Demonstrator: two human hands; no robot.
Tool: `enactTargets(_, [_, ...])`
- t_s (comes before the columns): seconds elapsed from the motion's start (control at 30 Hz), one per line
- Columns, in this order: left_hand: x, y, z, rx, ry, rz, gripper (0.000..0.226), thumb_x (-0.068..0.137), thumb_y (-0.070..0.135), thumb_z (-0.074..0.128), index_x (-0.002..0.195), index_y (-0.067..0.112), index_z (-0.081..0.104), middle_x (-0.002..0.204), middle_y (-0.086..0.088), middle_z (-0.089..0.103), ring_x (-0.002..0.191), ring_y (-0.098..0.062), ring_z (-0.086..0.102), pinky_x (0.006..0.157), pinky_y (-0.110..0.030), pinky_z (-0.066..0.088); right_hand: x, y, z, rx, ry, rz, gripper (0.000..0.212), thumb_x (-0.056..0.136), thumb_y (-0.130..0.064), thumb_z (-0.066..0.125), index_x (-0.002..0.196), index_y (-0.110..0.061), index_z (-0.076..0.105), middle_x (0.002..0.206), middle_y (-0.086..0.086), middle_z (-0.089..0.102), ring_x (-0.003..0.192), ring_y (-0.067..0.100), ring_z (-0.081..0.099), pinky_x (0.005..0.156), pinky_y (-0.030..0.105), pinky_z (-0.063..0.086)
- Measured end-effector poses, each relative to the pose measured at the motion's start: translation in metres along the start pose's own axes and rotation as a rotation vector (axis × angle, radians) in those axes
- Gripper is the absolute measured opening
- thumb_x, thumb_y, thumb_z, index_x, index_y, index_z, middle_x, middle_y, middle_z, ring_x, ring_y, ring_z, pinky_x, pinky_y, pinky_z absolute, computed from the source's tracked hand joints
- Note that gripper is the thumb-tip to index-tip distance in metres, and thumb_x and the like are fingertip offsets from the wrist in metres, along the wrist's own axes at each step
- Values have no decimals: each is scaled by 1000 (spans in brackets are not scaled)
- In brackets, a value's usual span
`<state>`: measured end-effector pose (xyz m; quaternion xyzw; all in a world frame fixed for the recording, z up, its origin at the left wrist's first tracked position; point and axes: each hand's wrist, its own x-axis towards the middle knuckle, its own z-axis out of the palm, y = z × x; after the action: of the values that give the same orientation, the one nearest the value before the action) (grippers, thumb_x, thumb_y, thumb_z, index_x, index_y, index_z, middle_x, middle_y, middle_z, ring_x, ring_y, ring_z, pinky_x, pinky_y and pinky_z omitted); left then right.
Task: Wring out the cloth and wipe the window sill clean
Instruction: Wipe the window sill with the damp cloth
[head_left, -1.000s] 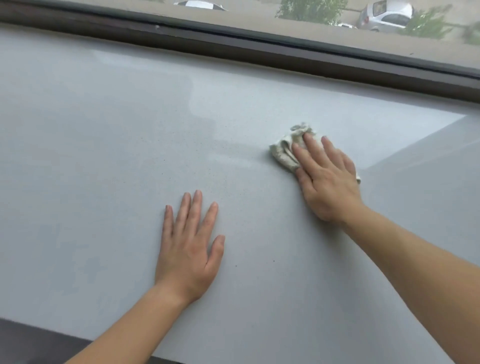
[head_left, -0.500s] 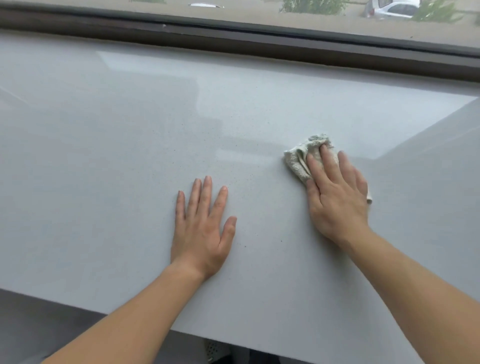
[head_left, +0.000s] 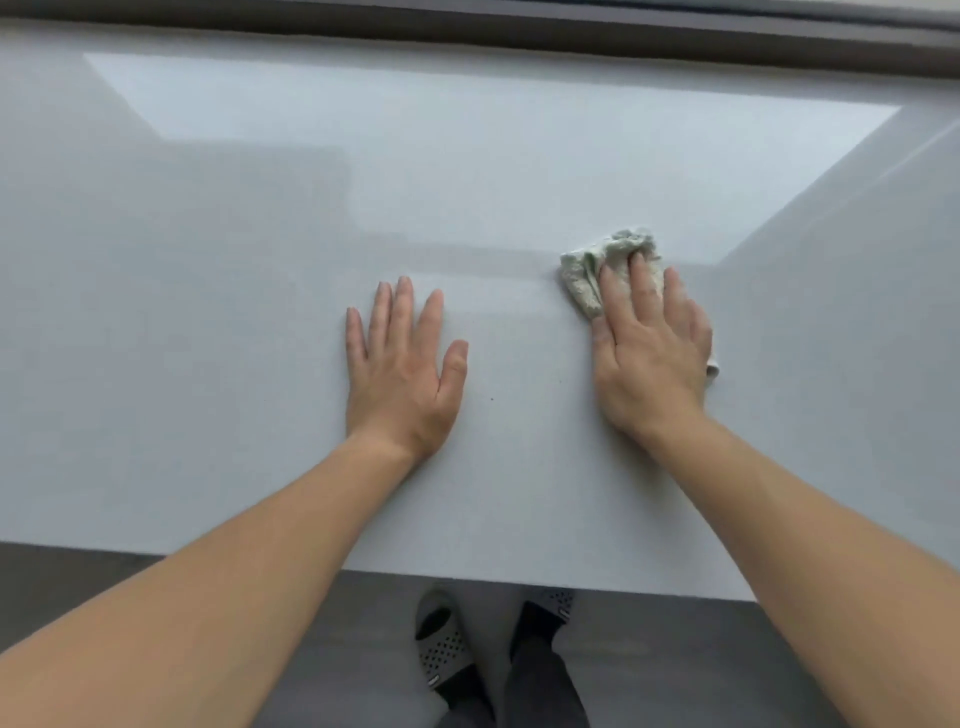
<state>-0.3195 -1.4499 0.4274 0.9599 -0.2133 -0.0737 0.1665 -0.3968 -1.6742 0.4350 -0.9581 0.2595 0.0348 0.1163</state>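
The right hand (head_left: 649, 364) lies flat with straight fingers pressing the crumpled pale grey-green cloth (head_left: 587, 280) onto the glossy pale grey window sill (head_left: 260, 260), right of its middle and about halfway between the dark window frame (head_left: 467, 36) and the near edge. Pressed rather than gripped, the bunched cloth could slide out from under the fingers, or skip the tiny dark speck (head_left: 492, 399) between the hands. The left hand (head_left: 400, 374), spread wide, palm down and holding nothing, may leave prints on the sill.
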Motion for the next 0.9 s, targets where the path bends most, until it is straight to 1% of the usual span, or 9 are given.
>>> enactTargets(0.07, [1,-1,-2,-108,51,10,73,93,51,18,154,11,27,164,-11,20,153,-22,8,123,-49,-5,-39,-20,10,-30,19,-62,58,100,-44,21,157,-35,17,167,-3,8,153,28,5,120,49,10])
enactTargets(0.13, [-5,-5,-6,-180,83,23,68,93,47,25,146,8,40,159,-14,31,150,-27,20,122,-52,0,-92,-26,17,-65,-31,-271,58,101,-45,24,158,-35,19,167,-3,11,154,27,7,120,48,11])
enactTargets(0.23, [-34,-14,-12,-105,70,70,60,95,44,27,138,10,50,156,-16,35,149,-30,22,122,-55,3,-110,-3,10,-94,-108,-486,54,103,-45,27,156,-39,22,166,-9,13,153,24,11,121,43,10])
enactTargets(0.33, [-72,-17,-9,-74,37,107,61,97,44,27,146,12,43,161,-15,27,151,-29,16,122,-54,2,-75,10,2,-27,-105,-238,52,104,-45,24,156,-45,14,166,-14,2,154,17,0,120,37,-1])
enactTargets(0.43, [-92,-21,-1,-38,-17,117,65,100,51,18,153,17,33,165,-9,16,154,-22,4,123,-50,-3,-73,-15,9,8,-40,47,54,104,-41,25,157,-40,12,168,-7,2,154,22,-4,121,43,1])
enactTargets(0.53, [-93,-22,-4,-115,22,138,70,101,56,7,153,17,34,164,-8,21,153,-20,8,123,-48,-1,-129,-42,19,-46,-93,-184,61,104,-40,27,158,-38,0,167,-5,-7,153,26,-9,122,48,2])
enactTargets(0.7, [-89,-25,-5,-140,39,136,67,102,54,13,152,15,34,162,-7,27,152,-18,13,123,-49,2,-161,-11,17,-106,-178,-481,55,105,-45,24,158,-40,9,167,-10,1,154,22,-4,122,46,4])
enactTargets(0.77, [-87,-24,-6,-136,27,119,64,101,49,18,151,14,35,162,-7,26,153,-18,12,124,-48,-1,-132,17,9,-109,-135,-374,56,103,-49,17,157,-43,6,167,-11,-1,154,22,-2,122,44,3])
enactTargets(0.9, [-79,-14,-9,-132,63,118,57,98,42,27,143,12,45,157,-13,35,150,-26,19,122,-55,2,-101,33,0,-12,-44,63,59,100,-49,12,158,-39,12,167,-8,0,154,22,-2,121,45,3])
